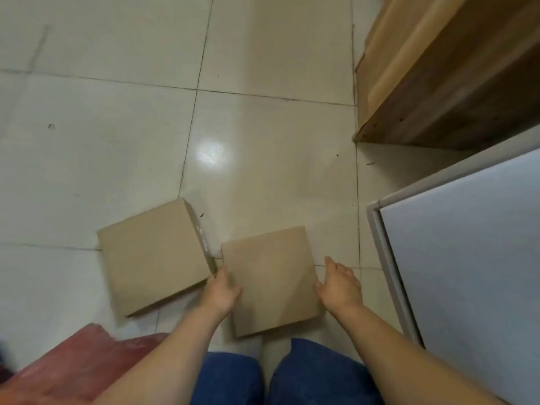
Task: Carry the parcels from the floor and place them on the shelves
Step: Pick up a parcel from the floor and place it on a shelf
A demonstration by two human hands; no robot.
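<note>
Two flat brown cardboard parcels lie on the tiled floor in front of my knees. The left parcel (155, 255) is turned at an angle, with markings on its right side. The right parcel (271, 276) sits beside it, nearly touching at one corner. My left hand (222, 290) is on the right parcel's left edge, its fingers curled down into the gap between the two parcels. My right hand (339, 285) is at that parcel's right edge, fingers apart, thumb just touching the side. The parcel rests on the floor.
A wooden shelf unit (438, 83) stands at the upper right. A white panel with a grey frame (467, 258) runs along the right, close to my right arm. A red cloth-like thing (73, 366) lies at the lower left. My blue-trousered knees (263, 381) fill the bottom.
</note>
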